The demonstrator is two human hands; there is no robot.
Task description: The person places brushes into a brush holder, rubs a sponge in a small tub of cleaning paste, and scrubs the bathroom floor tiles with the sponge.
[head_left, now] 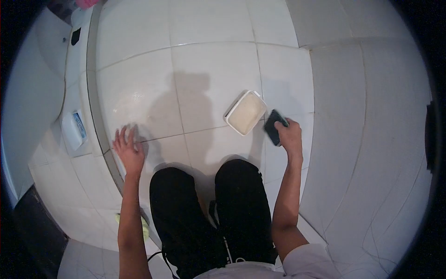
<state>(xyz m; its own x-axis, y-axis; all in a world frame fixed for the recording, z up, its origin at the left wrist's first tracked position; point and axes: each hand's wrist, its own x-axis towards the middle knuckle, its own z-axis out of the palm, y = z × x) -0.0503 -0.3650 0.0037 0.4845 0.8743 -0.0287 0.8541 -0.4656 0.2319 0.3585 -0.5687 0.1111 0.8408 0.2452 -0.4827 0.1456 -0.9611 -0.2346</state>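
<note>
My right hand [290, 135] grips a dark green scrubbing pad [274, 126] over the white floor tiles, just right of a white rectangular tub [247, 113]. Cloudy, pale liquid seems to fill the tub, which sits on the floor tilted in view. On the left, my left hand [128, 148] has its fingers spread over the tiles near the raised edge and holds nothing. Whether its fingertips press on the floor cannot be made out.
A raised tiled ledge [95, 116] runs along the left, with a white packet with a blue label [79, 129] beyond it. A yellow-green item [145, 229] lies behind my left forearm. The grey tiled wall [371, 130] rises on the right. My knees are below.
</note>
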